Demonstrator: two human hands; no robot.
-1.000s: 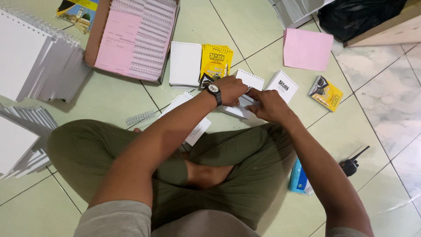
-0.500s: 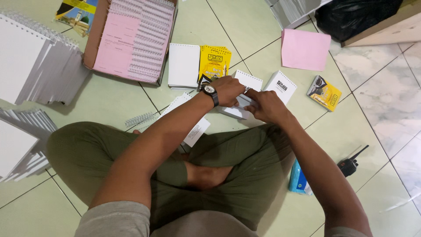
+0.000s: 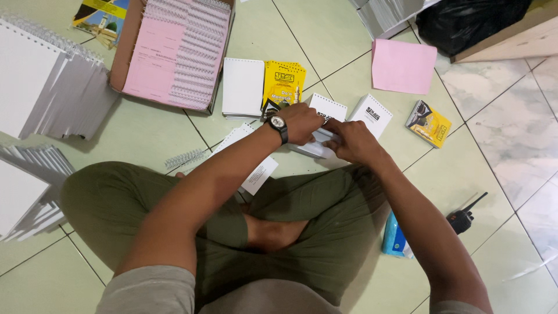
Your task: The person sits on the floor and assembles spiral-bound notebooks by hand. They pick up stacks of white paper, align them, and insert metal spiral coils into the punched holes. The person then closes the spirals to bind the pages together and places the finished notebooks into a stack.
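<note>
I sit cross-legged on a tiled floor. My left hand [image 3: 302, 123], with a black wristwatch, and my right hand [image 3: 353, 141] meet over a small white booklet [image 3: 317, 145] and both grip it just above my knees. A white punched booklet [image 3: 325, 107] lies just beyond the left hand, and another white booklet [image 3: 370, 115] lies beyond the right hand. A stack of yellow booklets [image 3: 285, 82] and a stack of white sheets [image 3: 243, 87] lie further out. Loose white sheets [image 3: 258, 171] and a wire spiral [image 3: 185, 158] rest under my left forearm.
A cardboard box [image 3: 174, 52] holds pink sheets and wire spirals. White spiral-bound pads [image 3: 40, 87] are piled at the left. A pink sheet [image 3: 403, 65], a small yellow booklet [image 3: 428, 122], a black handheld radio [image 3: 462, 220], a blue packet [image 3: 393, 238] and a black bag [image 3: 471, 23] lie at the right.
Both hands stay on the white booklet and shift only slightly; the fingers work at its edge.
</note>
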